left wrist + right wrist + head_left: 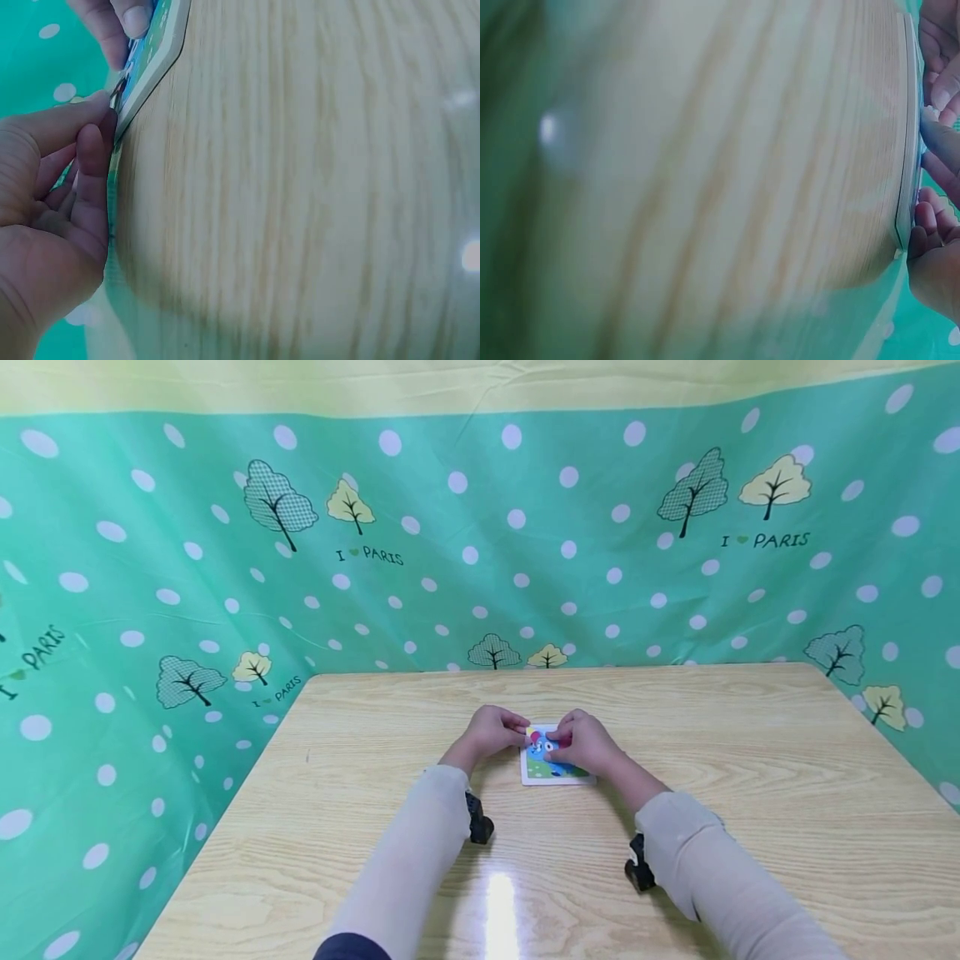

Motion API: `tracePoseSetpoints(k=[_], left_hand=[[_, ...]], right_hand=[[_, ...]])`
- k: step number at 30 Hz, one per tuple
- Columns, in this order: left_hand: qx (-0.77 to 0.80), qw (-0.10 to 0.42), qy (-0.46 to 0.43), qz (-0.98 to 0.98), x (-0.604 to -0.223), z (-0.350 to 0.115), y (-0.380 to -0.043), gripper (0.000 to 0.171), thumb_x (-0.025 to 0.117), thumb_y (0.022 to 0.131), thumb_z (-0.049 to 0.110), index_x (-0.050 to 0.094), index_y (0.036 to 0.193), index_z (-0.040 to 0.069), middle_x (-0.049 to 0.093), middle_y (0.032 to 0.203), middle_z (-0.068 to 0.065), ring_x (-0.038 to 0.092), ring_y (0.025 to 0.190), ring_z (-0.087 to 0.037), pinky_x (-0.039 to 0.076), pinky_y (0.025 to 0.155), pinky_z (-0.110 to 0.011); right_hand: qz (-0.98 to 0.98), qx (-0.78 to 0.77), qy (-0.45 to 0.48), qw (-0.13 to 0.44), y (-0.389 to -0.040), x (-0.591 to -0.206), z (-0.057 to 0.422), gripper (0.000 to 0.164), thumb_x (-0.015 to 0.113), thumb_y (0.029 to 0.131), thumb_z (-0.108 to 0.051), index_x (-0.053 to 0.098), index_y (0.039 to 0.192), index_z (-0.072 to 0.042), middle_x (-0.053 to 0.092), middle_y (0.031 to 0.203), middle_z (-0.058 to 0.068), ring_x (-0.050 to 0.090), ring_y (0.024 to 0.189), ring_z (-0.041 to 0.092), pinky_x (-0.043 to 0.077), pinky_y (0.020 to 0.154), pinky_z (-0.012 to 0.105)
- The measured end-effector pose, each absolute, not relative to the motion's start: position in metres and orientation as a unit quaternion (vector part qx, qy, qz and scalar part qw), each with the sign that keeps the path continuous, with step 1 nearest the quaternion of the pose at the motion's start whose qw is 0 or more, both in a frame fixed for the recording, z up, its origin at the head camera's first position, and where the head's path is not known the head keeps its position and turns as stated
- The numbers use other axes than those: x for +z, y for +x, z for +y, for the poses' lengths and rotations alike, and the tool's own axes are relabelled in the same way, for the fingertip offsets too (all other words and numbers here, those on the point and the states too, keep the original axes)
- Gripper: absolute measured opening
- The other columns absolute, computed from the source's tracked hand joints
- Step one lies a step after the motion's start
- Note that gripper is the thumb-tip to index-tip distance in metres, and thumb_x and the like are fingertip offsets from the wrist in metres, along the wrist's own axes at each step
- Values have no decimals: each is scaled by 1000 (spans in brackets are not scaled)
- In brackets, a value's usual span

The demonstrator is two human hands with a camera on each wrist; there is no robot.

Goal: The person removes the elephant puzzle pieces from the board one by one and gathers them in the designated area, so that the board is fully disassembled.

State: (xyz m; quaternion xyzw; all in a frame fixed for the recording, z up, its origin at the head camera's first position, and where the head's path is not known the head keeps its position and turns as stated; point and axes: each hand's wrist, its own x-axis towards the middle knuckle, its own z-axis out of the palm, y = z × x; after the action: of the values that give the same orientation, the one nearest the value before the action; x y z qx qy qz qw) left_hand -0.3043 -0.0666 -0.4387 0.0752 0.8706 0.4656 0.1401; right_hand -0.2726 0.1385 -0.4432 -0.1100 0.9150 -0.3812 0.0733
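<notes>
A small square picture puzzle [558, 775] with a white border and a blue cartoon animal on green lies flat on the table. At its left edge my left hand [495, 732] pinches a small thin piece [117, 96] between thumb and forefinger; most of the piece is hidden. My right hand [588, 745] reaches over the puzzle from the right, its thumb and forefinger pinching at the blue part of the picture. A whitish bit [931, 113] shows by those fingertips in the right wrist view. The fingers cover the picture's upper right.
The light wood table [390, 860] extends around the puzzle on all sides. Behind and to the left hangs a green dotted curtain [420, 552] with trees on it. A dark wrist camera [480, 822] sits under the left sleeve, and another [639, 864] under the right.
</notes>
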Motion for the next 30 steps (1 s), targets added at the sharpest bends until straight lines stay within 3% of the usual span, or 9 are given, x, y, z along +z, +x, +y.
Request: tracePoseSetpoints(k=[9,23,30], left_hand=[[514,146,50,843,-442,-66,-304,27,82,89,5,78,115,5,73,91,-2,63,82,-11,55,76,-23],[547,160,49,820,-441,-67,-303,28,79,88,0,75,117,1,73,98,-7,67,90,-15,58,85,-26],[550,170,46,816,-440,-67,-303,31,78,89,-1,76,120,4,74,99,-5,68,93,-16,57,90,-29]], right_hand=[[914,-384,-104,77,-272,-444,137,36,83,90,-12,73,122,4,57,117,13,53,106,29,49,98,43],[916,-380,-106,77,-272,-443,134,38,84,88,-12,73,121,5,57,116,12,53,105,29,50,95,39],[916,-381,-108,70,-272,-443,135,38,84,88,-12,73,121,4,57,116,12,53,106,29,49,97,40]])
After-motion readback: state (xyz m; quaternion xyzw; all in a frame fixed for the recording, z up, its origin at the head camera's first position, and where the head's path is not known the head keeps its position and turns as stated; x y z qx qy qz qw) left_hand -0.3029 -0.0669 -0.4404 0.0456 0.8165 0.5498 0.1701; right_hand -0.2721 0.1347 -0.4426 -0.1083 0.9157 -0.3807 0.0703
